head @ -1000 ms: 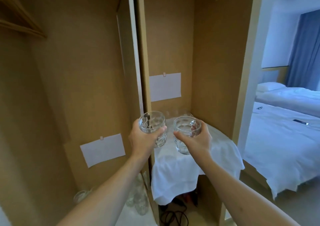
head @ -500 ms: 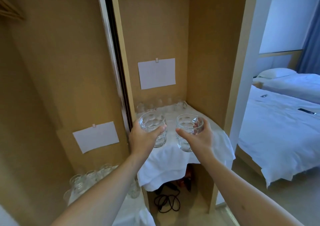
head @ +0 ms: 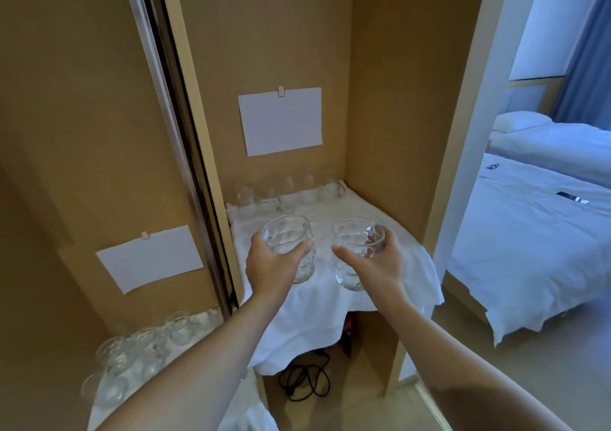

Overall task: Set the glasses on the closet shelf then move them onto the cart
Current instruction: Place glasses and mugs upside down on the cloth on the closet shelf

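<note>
Each hand's grip is wrapped round a dimpled glass, the left hand [head: 271, 267] on one glass [head: 291, 247], the right hand [head: 373, 263] on another [head: 355, 252], above the cloth-covered closet shelf's [head: 406, 255] front edge; likely fragile, rigid and slick, best held mid-wall.

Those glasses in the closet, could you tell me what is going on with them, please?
A person holds one clear glass in each hand above the cloth-covered closet shelf. The left hand grips the left glass and the right hand grips the right glass, fingers curled round each. Neither glass looks set down yet. A row of glasses already stands at the back of the shelf, and more glasses sit lower left.
</note>
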### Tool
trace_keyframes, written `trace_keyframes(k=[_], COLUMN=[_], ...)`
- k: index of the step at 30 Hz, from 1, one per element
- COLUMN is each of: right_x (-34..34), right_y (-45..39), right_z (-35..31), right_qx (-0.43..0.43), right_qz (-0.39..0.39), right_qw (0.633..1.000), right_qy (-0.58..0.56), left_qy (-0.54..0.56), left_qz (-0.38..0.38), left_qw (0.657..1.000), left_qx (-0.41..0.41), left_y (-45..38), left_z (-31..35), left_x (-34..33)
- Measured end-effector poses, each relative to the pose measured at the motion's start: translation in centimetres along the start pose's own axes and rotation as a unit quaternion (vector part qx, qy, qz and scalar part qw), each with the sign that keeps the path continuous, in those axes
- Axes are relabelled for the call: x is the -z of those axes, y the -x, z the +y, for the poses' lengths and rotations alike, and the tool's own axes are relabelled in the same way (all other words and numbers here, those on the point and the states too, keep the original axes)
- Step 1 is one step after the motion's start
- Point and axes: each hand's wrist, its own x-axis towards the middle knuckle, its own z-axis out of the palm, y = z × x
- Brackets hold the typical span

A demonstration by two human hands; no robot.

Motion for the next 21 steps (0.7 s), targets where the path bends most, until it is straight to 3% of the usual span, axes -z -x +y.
trace_keyframes(k=[16,21], right_x=[-5.7,-6.9], right_y=[-10.9,-13.9], right_z=[4.6,6.7], right_qx=[-0.035,-0.046], right_qz=[0.005,-0.029], right_qw=[0.999,0.999], right_qy=[0.029,0.002], left_qy=[-0.036,-0.056], left_qz=[0.019,0.029], left_qw=[0.998,0.997], left_qx=[0.037,0.05], left_y=[-11.0,-13.0], left_z=[-3.5,-4.5], left_x=[-6.2,-8.2])
